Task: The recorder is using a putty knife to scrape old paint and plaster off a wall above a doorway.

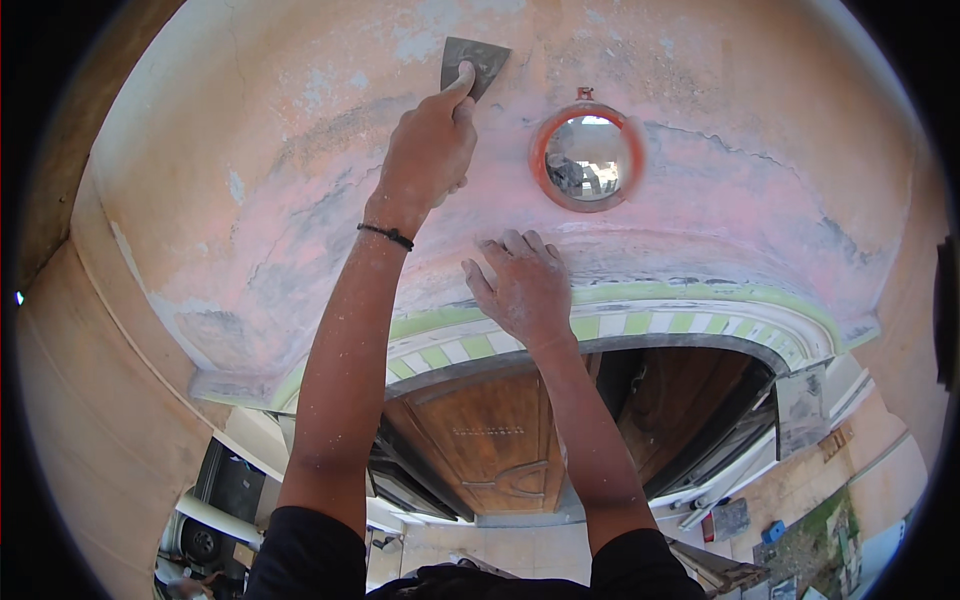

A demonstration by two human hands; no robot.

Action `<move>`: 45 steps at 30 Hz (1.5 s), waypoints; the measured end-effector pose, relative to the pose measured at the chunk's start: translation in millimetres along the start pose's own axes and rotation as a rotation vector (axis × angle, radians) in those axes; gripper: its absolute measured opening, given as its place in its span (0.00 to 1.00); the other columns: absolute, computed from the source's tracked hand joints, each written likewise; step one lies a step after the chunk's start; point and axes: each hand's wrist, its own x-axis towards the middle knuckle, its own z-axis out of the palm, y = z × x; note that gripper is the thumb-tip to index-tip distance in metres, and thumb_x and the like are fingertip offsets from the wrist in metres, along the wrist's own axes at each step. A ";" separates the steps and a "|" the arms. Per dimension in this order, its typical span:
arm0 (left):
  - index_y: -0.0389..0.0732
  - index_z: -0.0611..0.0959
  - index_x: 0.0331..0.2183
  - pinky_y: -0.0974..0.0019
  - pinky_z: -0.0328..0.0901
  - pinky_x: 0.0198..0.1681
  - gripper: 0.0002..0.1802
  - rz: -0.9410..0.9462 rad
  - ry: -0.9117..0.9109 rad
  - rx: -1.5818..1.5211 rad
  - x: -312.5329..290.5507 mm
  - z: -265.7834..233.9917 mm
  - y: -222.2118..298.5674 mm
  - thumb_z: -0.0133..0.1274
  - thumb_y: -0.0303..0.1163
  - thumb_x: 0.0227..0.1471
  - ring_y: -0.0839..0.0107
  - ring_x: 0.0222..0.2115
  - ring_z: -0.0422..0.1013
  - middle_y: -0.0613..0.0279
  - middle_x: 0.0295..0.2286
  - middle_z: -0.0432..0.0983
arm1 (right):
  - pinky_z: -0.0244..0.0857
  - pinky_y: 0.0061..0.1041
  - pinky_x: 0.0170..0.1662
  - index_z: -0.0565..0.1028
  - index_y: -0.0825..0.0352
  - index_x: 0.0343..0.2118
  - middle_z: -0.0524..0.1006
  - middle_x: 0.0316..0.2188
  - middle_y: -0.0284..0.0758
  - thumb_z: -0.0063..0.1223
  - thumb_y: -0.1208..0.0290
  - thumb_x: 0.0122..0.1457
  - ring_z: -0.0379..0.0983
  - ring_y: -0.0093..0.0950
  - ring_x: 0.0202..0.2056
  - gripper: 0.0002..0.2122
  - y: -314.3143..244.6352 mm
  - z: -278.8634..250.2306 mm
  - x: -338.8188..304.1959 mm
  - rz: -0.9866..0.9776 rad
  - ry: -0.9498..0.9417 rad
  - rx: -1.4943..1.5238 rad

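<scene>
My left hand [430, 155], a dark band at its wrist, is raised and closed around a putty knife. The knife's wide grey blade [477, 62] points up at the patched wall [350, 80], with my thumb lying along it; my fist hides the handle. Whether the blade edge touches the wall I cannot tell. Lower and to the right, my right hand [525, 285] leans on the moulding above the doorway, fingers bent over the ledge and thumb apart, holding nothing. White dust coats both hands.
A round convex mirror [590, 160] with a red rim is fixed to the wall, right of the knife. Green and white arched trim [640, 322] curves over brown wooden doors [480, 440]. Far below are a parked vehicle [200, 540] at left and a blue object [773, 532] at right.
</scene>
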 end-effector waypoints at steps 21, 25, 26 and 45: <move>0.54 0.70 0.65 0.63 0.70 0.19 0.25 0.110 0.118 0.170 21.1 4.2 2.0 0.39 0.38 0.70 0.69 0.12 0.69 0.60 0.19 0.72 | 0.68 0.38 0.47 0.82 0.62 0.41 0.77 0.35 0.35 0.58 0.58 0.58 0.73 0.34 0.42 0.14 -3.5 0.1 1.6 0.036 0.013 0.020; 0.54 0.69 0.65 0.64 0.70 0.19 0.25 0.415 0.318 0.376 33.7 12.5 -51.0 0.38 0.38 0.70 0.69 0.12 0.68 0.61 0.18 0.70 | 0.68 0.37 0.46 0.83 0.62 0.41 0.77 0.34 0.34 0.59 0.58 0.58 0.73 0.34 0.41 0.14 -7.5 1.4 1.6 0.000 0.021 0.038; 0.53 0.69 0.65 0.63 0.70 0.19 0.25 0.367 0.238 0.345 46.6 5.6 -47.8 0.38 0.37 0.69 0.69 0.12 0.67 0.61 0.18 0.70 | 0.68 0.37 0.45 0.83 0.62 0.41 0.77 0.34 0.34 0.59 0.58 0.59 0.73 0.35 0.41 0.14 -8.8 3.3 1.7 -0.012 0.039 0.047; 0.53 0.68 0.66 0.61 0.72 0.21 0.26 0.105 0.076 0.272 22.1 -7.3 -9.3 0.40 0.39 0.69 0.67 0.14 0.70 0.57 0.22 0.73 | 0.69 0.39 0.45 0.81 0.62 0.37 0.76 0.33 0.34 0.56 0.57 0.60 0.73 0.34 0.41 0.13 -2.1 3.1 -0.8 0.017 0.052 0.044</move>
